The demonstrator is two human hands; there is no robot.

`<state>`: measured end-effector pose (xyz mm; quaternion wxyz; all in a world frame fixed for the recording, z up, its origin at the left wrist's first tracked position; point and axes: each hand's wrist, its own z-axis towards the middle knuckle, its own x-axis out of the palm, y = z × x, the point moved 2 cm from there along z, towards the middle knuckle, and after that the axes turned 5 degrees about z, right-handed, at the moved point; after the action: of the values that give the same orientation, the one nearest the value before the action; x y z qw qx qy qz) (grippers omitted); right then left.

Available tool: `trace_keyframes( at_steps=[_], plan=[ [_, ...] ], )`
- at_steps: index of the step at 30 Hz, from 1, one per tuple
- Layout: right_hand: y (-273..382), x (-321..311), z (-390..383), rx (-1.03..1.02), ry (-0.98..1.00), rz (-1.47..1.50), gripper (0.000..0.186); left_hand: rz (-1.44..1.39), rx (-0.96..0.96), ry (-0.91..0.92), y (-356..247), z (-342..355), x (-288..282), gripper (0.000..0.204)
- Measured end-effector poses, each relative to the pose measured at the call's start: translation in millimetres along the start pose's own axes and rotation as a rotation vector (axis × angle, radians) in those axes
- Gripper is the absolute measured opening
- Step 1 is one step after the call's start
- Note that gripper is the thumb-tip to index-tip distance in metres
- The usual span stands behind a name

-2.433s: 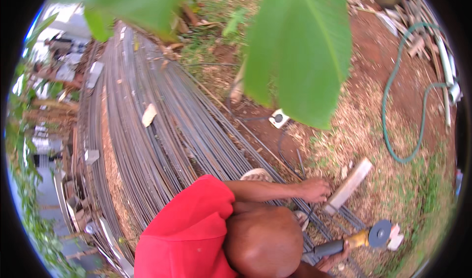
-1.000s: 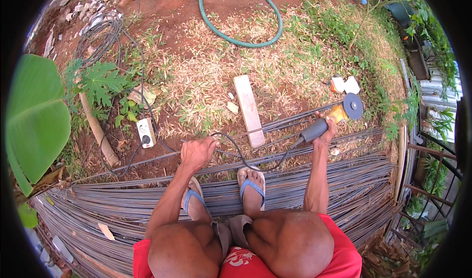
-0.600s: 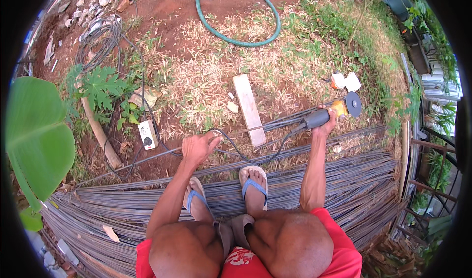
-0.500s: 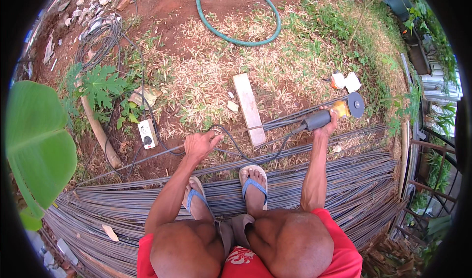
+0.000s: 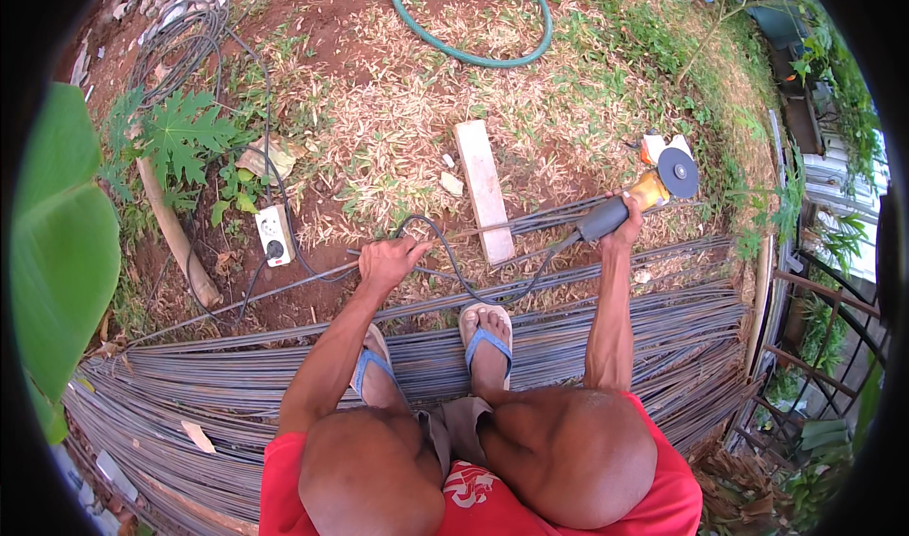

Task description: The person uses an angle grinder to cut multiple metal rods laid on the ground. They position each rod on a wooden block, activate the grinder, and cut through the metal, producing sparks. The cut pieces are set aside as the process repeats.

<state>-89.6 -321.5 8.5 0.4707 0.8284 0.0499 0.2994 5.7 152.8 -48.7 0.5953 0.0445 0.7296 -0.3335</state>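
Observation:
My left hand [image 5: 386,263] is closed around a thin steel rod [image 5: 318,276] lying crosswise ahead of my feet. My right hand [image 5: 621,227] grips the dark handle of a yellow angle grinder [image 5: 649,190], whose grey disc [image 5: 678,172] faces up at the right. A few rods run over a pale wooden plank [image 5: 483,186] and pass beneath the grinder. The grinder's black cord loops between my hands. At the left, a white socket strip [image 5: 276,235] with a black plug lies on the soil.
A long bundle of rods [image 5: 199,384] lies under my sandalled feet. A green hose [image 5: 492,61], coiled cable [image 5: 166,58] and rubble lie beyond. A banana leaf [image 5: 62,271] fills the left edge, a short stick [image 5: 175,233] beside it. A metal frame [image 5: 819,356] and plants line the right.
The view has swung widely since the oldest frame, which showed a crouched person in red from behind. Lately the grinder and my right hand have risen slightly in view; both grips look the same.

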Motion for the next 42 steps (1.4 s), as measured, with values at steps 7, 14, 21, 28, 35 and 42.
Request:
trace_keyframes(
  at_steps=[7,14,21,28,35,42],
  plan=[
    [16,16,-43,-0.107,0.016,-0.148,0.033,-0.028,-0.067,0.071,5,3,-7,0.055],
    [45,-11,-52,-0.073,-0.048,-0.164,0.040,-0.175,-0.040,0.230,-43,-10,-34,0.041],
    [66,3,-64,-0.132,0.010,-0.111,0.046,-0.226,0.027,0.209,-82,20,-68,0.048],
    [76,29,-53,-0.191,0.130,-0.143,0.045,-0.202,0.104,0.032,-96,-13,-68,0.054],
    [57,71,-18,0.120,0.190,-0.191,0.044,-0.191,0.110,-0.004,-105,-32,-80,0.052],
    [22,113,-5,0.334,0.348,-0.349,0.041,-0.230,0.090,-0.006,-110,-45,-76,0.051]
  ],
)
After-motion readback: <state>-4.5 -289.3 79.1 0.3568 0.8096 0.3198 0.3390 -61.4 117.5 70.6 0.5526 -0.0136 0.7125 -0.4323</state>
